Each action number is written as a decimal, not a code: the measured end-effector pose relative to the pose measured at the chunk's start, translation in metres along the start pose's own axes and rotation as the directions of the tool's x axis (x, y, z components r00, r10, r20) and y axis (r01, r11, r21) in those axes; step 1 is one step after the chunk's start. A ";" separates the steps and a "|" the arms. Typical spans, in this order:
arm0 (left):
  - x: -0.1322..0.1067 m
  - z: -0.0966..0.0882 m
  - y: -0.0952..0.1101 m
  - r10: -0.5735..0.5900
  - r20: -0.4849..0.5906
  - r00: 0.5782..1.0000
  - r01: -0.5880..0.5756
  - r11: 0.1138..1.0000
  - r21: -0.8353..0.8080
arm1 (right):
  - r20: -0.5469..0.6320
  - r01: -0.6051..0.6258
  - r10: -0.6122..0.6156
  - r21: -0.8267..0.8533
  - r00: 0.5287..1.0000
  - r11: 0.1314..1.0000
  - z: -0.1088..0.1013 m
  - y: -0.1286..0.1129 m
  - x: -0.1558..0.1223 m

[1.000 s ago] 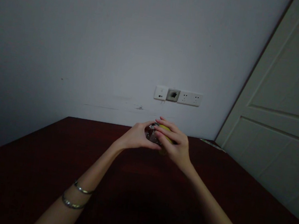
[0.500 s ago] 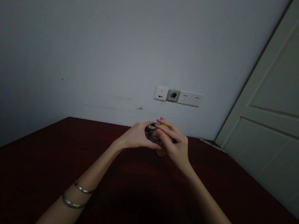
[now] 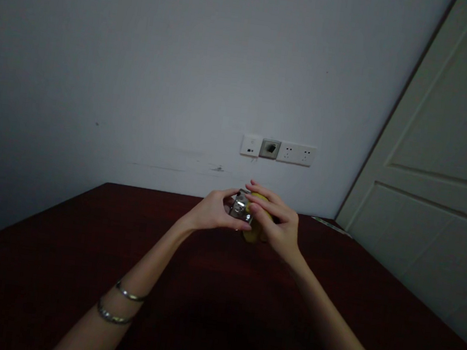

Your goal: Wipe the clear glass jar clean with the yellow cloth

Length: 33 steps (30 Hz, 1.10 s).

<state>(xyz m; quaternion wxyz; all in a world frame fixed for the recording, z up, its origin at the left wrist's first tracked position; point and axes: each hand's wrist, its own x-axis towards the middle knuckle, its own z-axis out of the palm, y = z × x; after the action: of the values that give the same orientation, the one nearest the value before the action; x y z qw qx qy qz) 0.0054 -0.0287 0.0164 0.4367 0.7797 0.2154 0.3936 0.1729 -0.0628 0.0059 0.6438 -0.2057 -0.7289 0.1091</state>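
Observation:
A small, shiny, see-through glass (image 3: 238,208) sits between the thumb and fingers of my left hand (image 3: 211,211); it looks faceted, and its shape is partly covered. My right hand (image 3: 280,225) holds a yellow cloth or sponge (image 3: 253,233), I cannot tell which, against the right side of the glass. Fingers of the right hand lie over the top of the yellow thing, with the thumb below them. Both hands are close together above the far part of the dark red table.
The dark red table (image 3: 82,247) reaches back to a pale wall (image 3: 164,77). White wall sockets (image 3: 295,154) and a grey outlet (image 3: 269,149) sit just beyond my hands. At the right stands a panelled door (image 3: 434,220). A flat strip (image 3: 331,226) lies along the table's back right edge.
The glass has turned in my left hand and catches more light. My right hand has shifted slightly to the right, and more of the yellow thing shows.

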 end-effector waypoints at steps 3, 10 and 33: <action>-0.001 0.002 0.000 -0.029 0.032 0.999 0.031 0.997 -0.072 | -0.074 -0.136 0.136 0.013 0.988 0.991 -0.002 0.005 0.001; 0.000 0.000 0.006 -0.078 -0.001 0.997 0.077 0.992 -0.102 | 0.214 0.014 0.010 -0.111 0.977 0.994 -0.015 0.006 -0.002; -0.003 -0.010 -0.001 -0.111 0.107 0.988 0.102 0.991 0.087 | 0.064 -0.306 0.309 -0.046 0.949 0.951 -0.008 0.020 -0.005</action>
<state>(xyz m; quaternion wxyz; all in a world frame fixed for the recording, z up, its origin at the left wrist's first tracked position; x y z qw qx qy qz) -0.0048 -0.0252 0.0171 0.4363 0.8051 0.2478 0.3163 0.1844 -0.0480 -0.0061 0.5892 -0.3242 -0.7119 0.2021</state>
